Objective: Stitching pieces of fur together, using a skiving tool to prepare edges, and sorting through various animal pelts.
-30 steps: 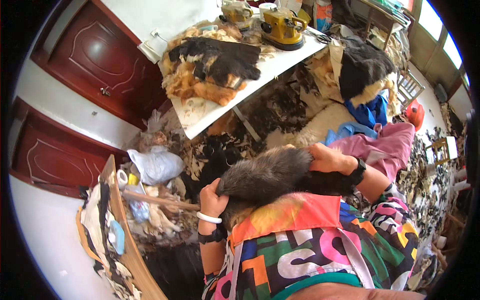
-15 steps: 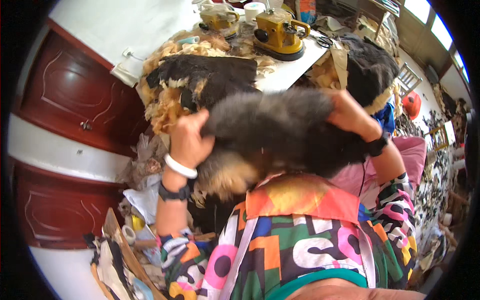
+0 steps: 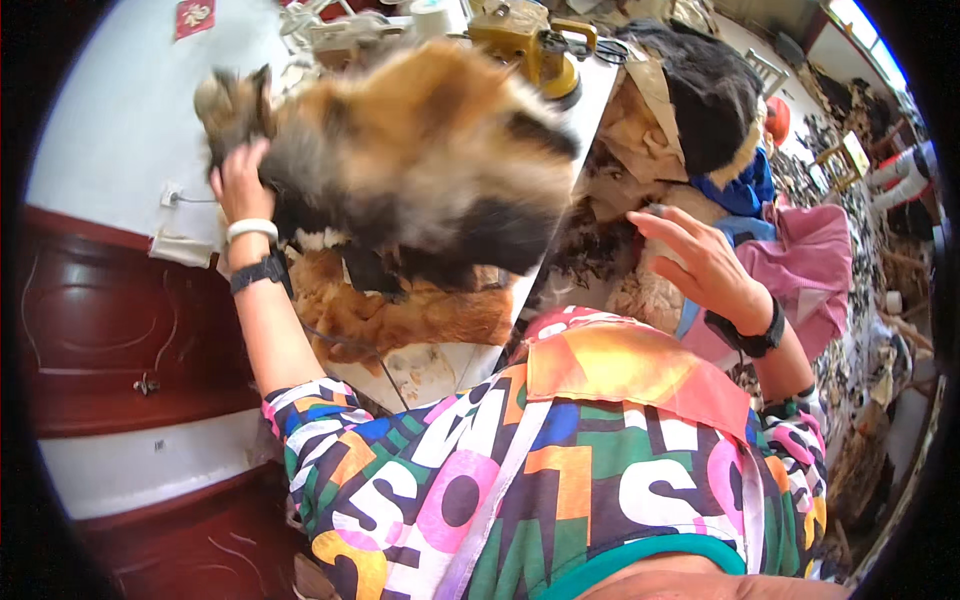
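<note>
A large fur pelt, tan and brown with black patches, spreads blurred over the table on the left. My left hand is at its left end, fingers closed on the grey-brown fur there. Some of the pelt's underside and the fingers' grip are smeared. To the right, past the table edge, my right hand is in the air with its fingers stretched and apart, holding nothing. Beneath the pelt, nearer me, lies an orange-brown fur piece on the table.
A yellow fur sewing machine stands at the table's far side, with scissors beside it. Black fur is heaped at the right, near a pink cloth. Red-brown cabinet doors line the left.
The pelt has swung from in front of my chest to the left over the table, its tan fur now showing. My right hand has let go of it. The view has shifted.
</note>
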Available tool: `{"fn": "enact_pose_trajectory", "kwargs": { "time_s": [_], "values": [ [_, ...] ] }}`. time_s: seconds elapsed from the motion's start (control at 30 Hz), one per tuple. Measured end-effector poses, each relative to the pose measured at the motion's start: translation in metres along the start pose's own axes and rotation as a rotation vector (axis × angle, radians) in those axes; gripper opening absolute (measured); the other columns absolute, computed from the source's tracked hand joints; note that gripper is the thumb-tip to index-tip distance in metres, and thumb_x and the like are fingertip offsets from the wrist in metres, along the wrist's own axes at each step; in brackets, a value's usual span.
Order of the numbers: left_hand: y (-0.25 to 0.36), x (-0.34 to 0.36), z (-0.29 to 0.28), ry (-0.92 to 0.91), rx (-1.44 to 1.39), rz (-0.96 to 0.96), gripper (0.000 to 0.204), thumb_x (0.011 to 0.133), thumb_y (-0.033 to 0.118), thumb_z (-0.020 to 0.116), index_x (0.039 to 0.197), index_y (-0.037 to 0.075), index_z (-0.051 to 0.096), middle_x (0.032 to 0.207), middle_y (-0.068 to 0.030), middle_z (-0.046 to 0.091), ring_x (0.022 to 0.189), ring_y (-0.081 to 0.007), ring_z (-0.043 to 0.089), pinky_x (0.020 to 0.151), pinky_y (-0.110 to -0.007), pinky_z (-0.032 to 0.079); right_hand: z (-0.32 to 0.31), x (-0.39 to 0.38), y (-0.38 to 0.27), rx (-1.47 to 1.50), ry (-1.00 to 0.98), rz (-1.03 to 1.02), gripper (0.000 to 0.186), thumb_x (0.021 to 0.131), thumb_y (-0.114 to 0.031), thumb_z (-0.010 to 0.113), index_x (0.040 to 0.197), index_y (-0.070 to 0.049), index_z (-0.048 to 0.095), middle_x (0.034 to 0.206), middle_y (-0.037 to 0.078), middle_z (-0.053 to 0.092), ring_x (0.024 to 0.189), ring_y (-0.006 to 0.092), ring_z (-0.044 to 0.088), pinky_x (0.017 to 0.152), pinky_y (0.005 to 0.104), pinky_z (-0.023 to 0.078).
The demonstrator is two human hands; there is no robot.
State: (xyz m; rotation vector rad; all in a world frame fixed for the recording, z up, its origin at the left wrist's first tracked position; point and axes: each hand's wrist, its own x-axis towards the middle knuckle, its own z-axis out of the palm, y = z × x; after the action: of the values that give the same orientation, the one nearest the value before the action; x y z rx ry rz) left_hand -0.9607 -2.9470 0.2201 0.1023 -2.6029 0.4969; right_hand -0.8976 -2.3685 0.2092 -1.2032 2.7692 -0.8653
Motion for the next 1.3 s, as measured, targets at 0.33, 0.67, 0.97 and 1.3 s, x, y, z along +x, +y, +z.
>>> {"fn": "enact_pose_trajectory", "kwargs": {
  "time_s": [0.33, 0.67, 0.97, 1.3],
  "values": [
    [0.144, -0.044, 0.001, -0.266, -0.914, 0.088, 0.032, 0.090, 0.015, 0.064, 0.120, 0.003, 0.064, 0.116, -0.0142, 0.068, 0.110, -0.0302, 0.063, 0.099, -0.035, 0.045, 0.010, -0.164, 0.040, -0.017, 0.082, 0.521, 0.026, 0.084, -0.011, 0.063, 0.109, -0.002, 0.061, 0.088, 0.015, 0.063, 0.084, 0.0343, 0.062, 0.074, 0.0402, 0.050],
    [0.365, -0.057, -0.226, 1.057, -1.909, 0.981, 0.034, 0.094, 0.034, 0.058, 0.108, 0.003, 0.058, 0.094, -0.0103, 0.059, 0.086, -0.0276, 0.057, 0.077, -0.042, 0.047, 0.061, -0.277, 0.024, 0.036, 0.243, 0.691, 0.027, 0.091, -0.022, 0.063, 0.112, -0.005, 0.061, 0.097, 0.015, 0.065, 0.093, 0.0357, 0.063, 0.079, 0.0438, 0.049],
    [0.531, -0.113, -0.342, 0.607, -2.353, 1.315, 0.013, 0.080, 0.013, 0.074, 0.085, 0.016, 0.061, 0.097, 0.0078, 0.052, 0.095, -0.0067, 0.058, 0.093, -0.037, 0.038, 0.063, -0.460, -0.013, 0.043, 0.409, 1.358, 0.031, 0.086, -0.022, 0.065, 0.112, -0.004, 0.064, 0.096, 0.016, 0.067, 0.091, 0.0362, 0.064, 0.079, 0.0447, 0.050],
    [0.705, -0.135, -0.421, 0.479, -2.758, 1.432, 0.013, 0.092, 0.014, 0.063, 0.088, 0.016, 0.051, 0.087, 0.0086, 0.050, 0.069, -0.0026, 0.056, 0.094, -0.038, 0.036, 0.038, -0.551, -0.022, 0.020, 0.552, 1.674, 0.033, 0.086, -0.024, 0.066, 0.112, -0.005, 0.064, 0.098, 0.015, 0.067, 0.093, 0.0362, 0.064, 0.079, 0.0448, 0.050]
  ]
}}
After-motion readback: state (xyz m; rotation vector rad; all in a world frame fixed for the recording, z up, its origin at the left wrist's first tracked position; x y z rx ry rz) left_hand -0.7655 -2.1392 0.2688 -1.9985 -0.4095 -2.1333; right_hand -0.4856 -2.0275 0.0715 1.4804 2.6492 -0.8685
